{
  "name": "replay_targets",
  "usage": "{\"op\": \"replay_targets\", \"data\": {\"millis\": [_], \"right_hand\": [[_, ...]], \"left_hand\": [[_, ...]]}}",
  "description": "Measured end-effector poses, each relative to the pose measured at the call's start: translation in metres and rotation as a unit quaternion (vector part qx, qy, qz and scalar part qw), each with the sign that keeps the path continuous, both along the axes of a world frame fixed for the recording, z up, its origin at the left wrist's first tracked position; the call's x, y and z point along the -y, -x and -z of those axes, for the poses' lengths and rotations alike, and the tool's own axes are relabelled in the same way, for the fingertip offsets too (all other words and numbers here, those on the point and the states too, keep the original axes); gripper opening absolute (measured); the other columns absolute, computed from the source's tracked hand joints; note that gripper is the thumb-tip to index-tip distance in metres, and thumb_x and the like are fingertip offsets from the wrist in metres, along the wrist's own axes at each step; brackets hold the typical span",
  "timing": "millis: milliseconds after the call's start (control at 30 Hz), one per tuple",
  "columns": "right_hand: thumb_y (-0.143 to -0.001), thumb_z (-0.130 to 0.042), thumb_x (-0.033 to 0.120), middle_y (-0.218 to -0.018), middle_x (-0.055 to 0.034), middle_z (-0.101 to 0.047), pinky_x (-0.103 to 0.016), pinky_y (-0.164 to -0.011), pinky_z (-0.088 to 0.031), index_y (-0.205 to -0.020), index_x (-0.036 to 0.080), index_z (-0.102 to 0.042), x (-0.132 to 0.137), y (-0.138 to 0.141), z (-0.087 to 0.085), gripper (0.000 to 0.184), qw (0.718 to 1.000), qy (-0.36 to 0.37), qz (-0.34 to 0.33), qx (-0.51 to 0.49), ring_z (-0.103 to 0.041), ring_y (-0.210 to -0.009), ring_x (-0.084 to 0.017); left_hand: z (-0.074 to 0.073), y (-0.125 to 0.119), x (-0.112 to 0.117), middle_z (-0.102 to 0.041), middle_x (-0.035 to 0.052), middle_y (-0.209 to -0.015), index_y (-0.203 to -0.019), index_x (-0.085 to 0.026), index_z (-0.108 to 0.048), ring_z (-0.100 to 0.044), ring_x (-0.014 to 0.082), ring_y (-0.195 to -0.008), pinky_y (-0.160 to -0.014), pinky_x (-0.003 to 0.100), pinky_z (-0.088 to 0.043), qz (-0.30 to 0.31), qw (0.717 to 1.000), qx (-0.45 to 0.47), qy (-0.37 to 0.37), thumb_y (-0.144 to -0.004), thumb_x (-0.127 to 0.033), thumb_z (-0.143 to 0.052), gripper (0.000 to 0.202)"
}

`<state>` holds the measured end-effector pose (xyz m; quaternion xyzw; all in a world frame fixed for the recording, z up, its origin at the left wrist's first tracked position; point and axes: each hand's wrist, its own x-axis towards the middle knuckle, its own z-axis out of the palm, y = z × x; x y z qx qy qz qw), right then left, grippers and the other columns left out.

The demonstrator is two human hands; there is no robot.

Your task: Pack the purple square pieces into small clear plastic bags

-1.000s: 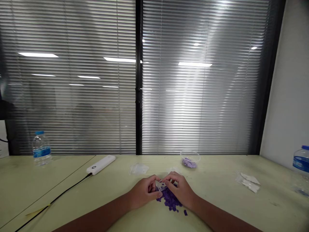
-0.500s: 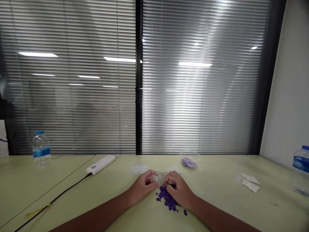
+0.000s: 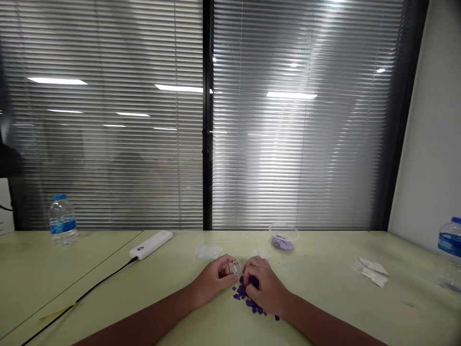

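Observation:
Small purple square pieces (image 3: 252, 303) lie in a loose pile on the pale green table (image 3: 324, 293). My right hand (image 3: 265, 284) rests over the pile with its fingers curled down among the pieces; whether it grips any is hidden. Just left of it, my left hand (image 3: 216, 278) is closed on a small clear plastic bag (image 3: 235, 267), held between thumb and fingers with its mouth toward the pile. A few purple squares are scattered along the near side of the heap.
Behind my hands lie clear plastic bags (image 3: 208, 251) and a round clear tub (image 3: 284, 238) with light purple pieces. At left are a white power bank (image 3: 151, 244) with a black cable and a water bottle (image 3: 63, 221). White packets (image 3: 370, 271) and another bottle (image 3: 449, 250) stand right.
My right hand has pressed lower over the purple pile, its fingers curling more and covering more of the pieces. The bag in my left hand has tilted slightly toward the right hand.

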<state>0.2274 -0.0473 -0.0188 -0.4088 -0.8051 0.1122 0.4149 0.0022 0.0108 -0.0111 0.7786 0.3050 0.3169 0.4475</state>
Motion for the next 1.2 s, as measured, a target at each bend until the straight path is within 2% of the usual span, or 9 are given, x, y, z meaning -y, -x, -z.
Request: {"op": "replay_targets", "data": {"millis": [133, 267, 400, 633, 867, 1067, 1200], "right_hand": [[-0.067, -0.056, 0.004, -0.092, -0.0006, -0.065, -0.037, -0.094, -0.04, -0.076, 0.022, -0.061, -0.0005, -0.0006, -0.0004, 0.02, 1.0, 0.004, -0.007, -0.014, -0.06, -0.096, -0.022], [-0.063, -0.061, 0.005, -0.096, -0.0004, -0.064, -0.036, -0.093, -0.04, -0.083, 0.023, -0.064, 0.0009, 0.0017, -0.0006, 0.026, 0.999, -0.011, -0.026, 0.02, -0.059, -0.099, -0.023], [-0.063, -0.062, 0.005, -0.096, -0.0001, -0.063, -0.036, -0.092, -0.04, -0.08, 0.022, -0.062, 0.0018, 0.0031, 0.0005, 0.024, 0.998, -0.024, -0.03, 0.041, -0.059, -0.099, -0.023], [-0.066, -0.059, 0.004, -0.093, -0.0006, -0.064, -0.037, -0.093, -0.04, -0.075, 0.022, -0.059, -0.0007, 0.0007, 0.0021, 0.019, 1.0, -0.007, -0.015, 0.003, -0.059, -0.097, -0.023], [-0.068, -0.056, 0.005, -0.091, -0.001, -0.063, -0.035, -0.089, -0.043, -0.077, 0.022, -0.058, -0.001, -0.0016, -0.0012, 0.019, 0.999, 0.015, -0.022, -0.031, -0.059, -0.094, -0.022], [-0.064, -0.066, 0.006, -0.094, -0.0002, -0.062, -0.036, -0.09, -0.042, -0.085, 0.024, -0.063, 0.0024, 0.0024, -0.0006, 0.027, 0.998, -0.024, -0.051, 0.037, -0.058, -0.097, -0.023], [-0.068, -0.067, 0.006, -0.094, -0.0001, -0.064, -0.036, -0.092, -0.042, -0.083, 0.023, -0.064, 0.0014, 0.0023, 0.0009, 0.023, 0.998, -0.019, -0.045, 0.035, -0.06, -0.097, -0.023]], "left_hand": [[-0.0012, 0.0004, 0.0008, -0.046, -0.0073, -0.072, -0.123, -0.017, -0.065, -0.042, 0.0135, -0.068, -0.062, 0.025, -0.032, 0.008, 1.0, -0.007, -0.001, -0.088, -0.052, -0.079, 0.052], [-0.0019, 0.0005, 0.0014, -0.047, -0.0068, -0.073, -0.117, -0.017, -0.066, -0.043, 0.0137, -0.069, -0.061, 0.024, -0.032, 0.009, 1.0, -0.006, -0.003, -0.087, -0.055, -0.078, 0.05], [-0.0013, 0.0001, 0.0014, -0.047, -0.0072, -0.073, -0.114, -0.017, -0.066, -0.043, 0.0134, -0.069, -0.062, 0.024, -0.032, 0.01, 1.0, -0.001, 0.003, -0.087, -0.054, -0.079, 0.048], [0.003, 0.0008, -0.0019, -0.045, -0.0074, -0.072, -0.116, -0.016, -0.066, -0.041, 0.0131, -0.067, -0.061, 0.024, -0.03, 0.019, 1.0, 0.006, 0.003, -0.089, -0.052, -0.08, 0.047], [-0.0008, 0.0029, 0.0003, -0.048, -0.0068, -0.075, -0.123, -0.018, -0.066, -0.044, 0.0145, -0.07, -0.064, 0.025, -0.033, 0.016, 1.0, -0.014, -0.001, -0.09, -0.054, -0.079, 0.051], [0.0005, 0.0013, -0.0009, -0.049, -0.0066, -0.074, -0.114, -0.017, -0.066, -0.045, 0.0145, -0.071, -0.064, 0.026, -0.033, 0.025, 1.0, 0.006, -0.001, -0.09, -0.053, -0.078, 0.046], [0.0016, 0.0003, -0.0019, -0.047, -0.0072, -0.073, -0.115, -0.017, -0.066, -0.042, 0.0139, -0.07, -0.063, 0.025, -0.031, 0.025, 1.0, 0.006, 0.002, -0.089, -0.052, -0.079, 0.045]]}}
